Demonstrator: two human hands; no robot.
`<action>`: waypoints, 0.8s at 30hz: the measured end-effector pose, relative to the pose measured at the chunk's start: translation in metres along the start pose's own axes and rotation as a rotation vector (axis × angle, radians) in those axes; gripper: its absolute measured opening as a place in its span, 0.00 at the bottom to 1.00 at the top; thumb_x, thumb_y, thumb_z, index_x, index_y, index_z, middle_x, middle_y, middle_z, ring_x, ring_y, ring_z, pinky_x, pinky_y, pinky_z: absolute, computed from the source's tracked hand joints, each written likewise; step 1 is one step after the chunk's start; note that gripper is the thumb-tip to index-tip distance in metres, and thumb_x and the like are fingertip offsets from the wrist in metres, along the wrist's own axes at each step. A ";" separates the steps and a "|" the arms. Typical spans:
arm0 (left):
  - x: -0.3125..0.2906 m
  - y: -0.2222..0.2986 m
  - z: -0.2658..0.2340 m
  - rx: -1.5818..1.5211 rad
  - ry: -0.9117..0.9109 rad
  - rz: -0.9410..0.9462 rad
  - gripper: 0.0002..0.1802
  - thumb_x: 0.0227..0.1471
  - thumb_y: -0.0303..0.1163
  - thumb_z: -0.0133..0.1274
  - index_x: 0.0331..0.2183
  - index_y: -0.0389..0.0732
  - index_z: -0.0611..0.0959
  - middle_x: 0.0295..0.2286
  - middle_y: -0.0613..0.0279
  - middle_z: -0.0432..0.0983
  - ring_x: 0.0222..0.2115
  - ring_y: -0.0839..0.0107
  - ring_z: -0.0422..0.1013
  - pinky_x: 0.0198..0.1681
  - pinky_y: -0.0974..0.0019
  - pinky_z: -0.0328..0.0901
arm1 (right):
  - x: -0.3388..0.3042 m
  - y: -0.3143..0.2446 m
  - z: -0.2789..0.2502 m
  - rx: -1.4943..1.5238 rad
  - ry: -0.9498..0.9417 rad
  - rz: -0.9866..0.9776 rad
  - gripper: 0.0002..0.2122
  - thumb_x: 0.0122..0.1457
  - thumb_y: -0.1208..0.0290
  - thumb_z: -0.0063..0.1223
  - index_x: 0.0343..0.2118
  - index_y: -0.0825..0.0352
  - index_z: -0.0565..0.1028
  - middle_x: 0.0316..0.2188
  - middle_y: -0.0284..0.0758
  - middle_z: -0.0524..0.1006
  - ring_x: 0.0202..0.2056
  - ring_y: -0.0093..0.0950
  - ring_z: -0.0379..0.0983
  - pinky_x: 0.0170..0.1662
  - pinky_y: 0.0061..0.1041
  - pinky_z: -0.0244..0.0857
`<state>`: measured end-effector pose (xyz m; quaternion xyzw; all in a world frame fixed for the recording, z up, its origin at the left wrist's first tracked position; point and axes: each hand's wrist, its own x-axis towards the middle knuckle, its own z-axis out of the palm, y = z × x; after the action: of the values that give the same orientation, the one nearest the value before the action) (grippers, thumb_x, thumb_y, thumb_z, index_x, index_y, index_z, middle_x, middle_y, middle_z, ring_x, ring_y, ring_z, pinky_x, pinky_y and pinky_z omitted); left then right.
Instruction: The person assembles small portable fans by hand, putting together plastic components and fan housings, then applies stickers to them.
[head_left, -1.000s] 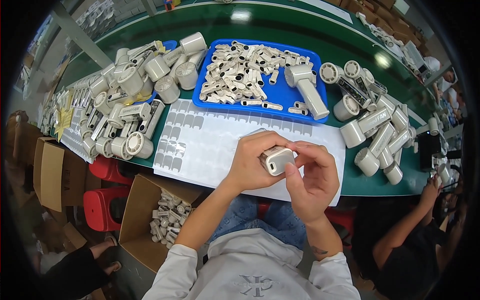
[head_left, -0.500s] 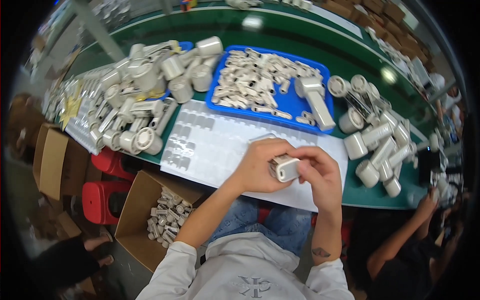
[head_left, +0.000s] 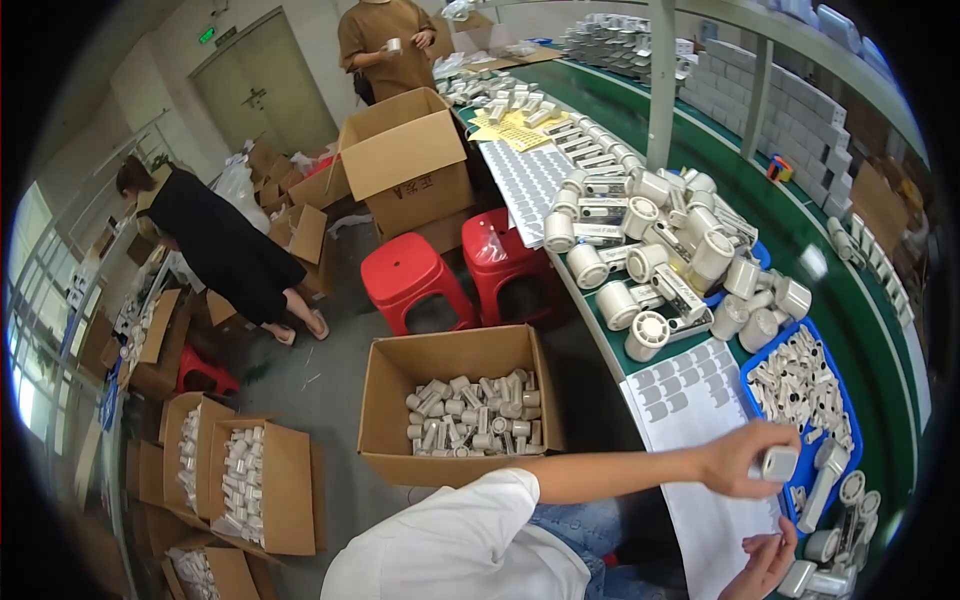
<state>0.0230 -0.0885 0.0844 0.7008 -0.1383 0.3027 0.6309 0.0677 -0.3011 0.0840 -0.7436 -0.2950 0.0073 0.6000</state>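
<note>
My left hand (head_left: 740, 460) is closed around a white plastic device (head_left: 779, 463) with a smooth, grey-white end facing out. It is above a white sheet (head_left: 705, 430) with rows of grey rounded patches. My right hand (head_left: 762, 562) is lower down, near the sheet's near end, with its fingers loosely bent and apart and nothing visible in them. Beyond both hands lies a blue tray (head_left: 857, 448) holding many small white plastic parts. White round-headed, long-handled devices (head_left: 655, 265) are heaped on the green table (head_left: 615, 345) beyond the sheet.
A cardboard box (head_left: 375, 400) of similar white devices stands on the floor at my left. Behind it are red stools (head_left: 415, 270) and a taller carton (head_left: 415, 190). More filled boxes (head_left: 290, 490) are at far left. Two people are farther off, one by the table (head_left: 390, 50).
The view has swung left, bringing the floor boxes and stools into sight. My right hand has come off the device, which stays in my left hand.
</note>
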 end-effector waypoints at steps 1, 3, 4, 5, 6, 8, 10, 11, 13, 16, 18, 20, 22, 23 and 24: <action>0.004 0.008 -0.013 -0.001 0.059 -0.002 0.20 0.38 0.32 0.59 0.36 0.40 0.72 0.27 0.60 0.68 0.27 0.67 0.67 0.31 0.64 0.61 | -0.003 -0.005 0.000 0.019 -0.041 0.113 0.14 0.61 0.75 0.48 0.47 0.75 0.74 0.25 0.37 0.75 0.30 0.25 0.70 0.34 0.26 0.66; 0.017 0.025 -0.038 0.109 0.198 0.086 0.20 0.41 0.30 0.60 0.38 0.41 0.71 0.30 0.64 0.68 0.30 0.72 0.66 0.33 0.67 0.61 | -0.008 -0.001 -0.005 -0.090 -0.030 0.103 0.14 0.60 0.79 0.45 0.48 0.74 0.74 0.25 0.36 0.74 0.29 0.26 0.70 0.36 0.25 0.66; 0.023 0.029 -0.051 0.091 0.235 0.090 0.21 0.42 0.30 0.60 0.39 0.41 0.72 0.32 0.64 0.68 0.32 0.73 0.66 0.36 0.68 0.62 | -0.011 0.004 -0.008 0.004 -0.046 0.121 0.14 0.60 0.79 0.46 0.48 0.74 0.74 0.25 0.36 0.74 0.29 0.26 0.70 0.38 0.25 0.65; 0.032 0.024 -0.061 0.044 0.253 0.095 0.21 0.43 0.29 0.61 0.41 0.42 0.72 0.34 0.65 0.69 0.34 0.74 0.67 0.39 0.68 0.63 | -0.017 0.010 -0.016 0.079 -0.034 0.144 0.14 0.59 0.80 0.46 0.48 0.74 0.74 0.25 0.35 0.74 0.29 0.26 0.70 0.39 0.24 0.65; 0.036 0.033 -0.078 0.138 0.261 0.102 0.21 0.43 0.27 0.61 0.42 0.42 0.73 0.35 0.65 0.69 0.36 0.75 0.67 0.41 0.69 0.63 | -0.021 0.018 -0.024 0.060 -0.034 0.147 0.13 0.59 0.81 0.46 0.47 0.73 0.74 0.26 0.34 0.74 0.30 0.25 0.69 0.43 0.23 0.63; 0.037 0.049 -0.111 0.229 0.284 0.078 0.21 0.45 0.24 0.61 0.43 0.42 0.74 0.37 0.66 0.70 0.40 0.76 0.68 0.46 0.69 0.64 | -0.023 0.021 -0.026 0.065 -0.020 0.174 0.13 0.60 0.81 0.46 0.47 0.73 0.74 0.26 0.34 0.74 0.31 0.25 0.69 0.43 0.23 0.63; 0.042 0.064 -0.144 0.336 0.278 0.075 0.22 0.45 0.23 0.62 0.43 0.41 0.74 0.38 0.65 0.72 0.42 0.75 0.69 0.47 0.69 0.64 | -0.025 0.028 -0.028 0.096 -0.053 0.163 0.12 0.60 0.81 0.48 0.47 0.73 0.74 0.30 0.35 0.75 0.33 0.25 0.70 0.44 0.24 0.64; 0.045 0.075 -0.158 0.240 0.317 0.007 0.21 0.45 0.24 0.64 0.43 0.39 0.75 0.37 0.65 0.74 0.41 0.75 0.70 0.47 0.68 0.65 | -0.028 0.036 -0.027 0.077 -0.019 0.164 0.12 0.60 0.81 0.48 0.47 0.73 0.74 0.30 0.35 0.75 0.33 0.25 0.70 0.44 0.24 0.64; 0.059 0.087 -0.189 0.467 0.292 -0.009 0.19 0.45 0.29 0.65 0.41 0.39 0.78 0.37 0.65 0.76 0.41 0.74 0.72 0.46 0.68 0.66 | -0.029 0.052 -0.025 0.110 -0.037 0.149 0.09 0.62 0.76 0.48 0.43 0.71 0.72 0.24 0.30 0.70 0.27 0.18 0.67 0.33 0.15 0.59; 0.086 0.093 -0.240 0.970 0.221 0.135 0.20 0.44 0.37 0.66 0.41 0.42 0.82 0.36 0.64 0.76 0.39 0.71 0.73 0.45 0.67 0.66 | -0.033 0.047 -0.026 0.095 -0.015 0.175 0.09 0.62 0.77 0.48 0.43 0.72 0.72 0.24 0.30 0.71 0.27 0.18 0.68 0.33 0.16 0.60; 0.100 0.085 -0.272 1.029 0.213 0.159 0.21 0.43 0.39 0.66 0.41 0.43 0.83 0.36 0.63 0.77 0.38 0.69 0.73 0.45 0.67 0.66 | -0.035 0.044 -0.026 0.080 0.009 0.177 0.08 0.60 0.77 0.49 0.41 0.72 0.73 0.24 0.31 0.72 0.27 0.19 0.69 0.33 0.17 0.61; 0.109 0.080 -0.298 1.204 0.322 0.082 0.23 0.43 0.40 0.67 0.43 0.45 0.83 0.36 0.60 0.78 0.38 0.65 0.74 0.44 0.65 0.66 | -0.035 0.042 -0.029 0.067 0.029 0.175 0.07 0.59 0.77 0.51 0.39 0.72 0.74 0.25 0.32 0.73 0.27 0.20 0.70 0.33 0.17 0.62; 0.111 0.070 -0.335 1.260 0.387 0.080 0.24 0.42 0.41 0.67 0.43 0.45 0.83 0.36 0.59 0.78 0.37 0.63 0.74 0.43 0.64 0.66 | -0.039 0.041 -0.036 0.040 -0.065 0.235 0.12 0.61 0.80 0.49 0.47 0.74 0.73 0.35 0.37 0.76 0.35 0.26 0.71 0.44 0.25 0.66; 0.110 0.063 -0.352 1.315 0.453 0.074 0.24 0.42 0.41 0.67 0.43 0.46 0.83 0.36 0.57 0.78 0.37 0.61 0.74 0.43 0.63 0.66 | -0.040 0.043 -0.039 0.037 -0.054 0.231 0.12 0.61 0.80 0.49 0.47 0.74 0.73 0.35 0.37 0.76 0.35 0.26 0.71 0.44 0.25 0.66; 0.108 0.059 -0.363 1.360 0.481 0.037 0.25 0.41 0.42 0.67 0.43 0.45 0.83 0.36 0.56 0.78 0.37 0.58 0.74 0.41 0.61 0.67 | -0.042 0.045 -0.044 -0.010 -0.068 0.239 0.12 0.61 0.79 0.50 0.47 0.74 0.73 0.38 0.37 0.76 0.36 0.26 0.71 0.44 0.25 0.66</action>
<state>-0.0175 0.2734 0.2034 0.8501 0.2115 0.4783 0.0625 0.0680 -0.3639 0.0415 -0.7758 -0.2245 0.1026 0.5808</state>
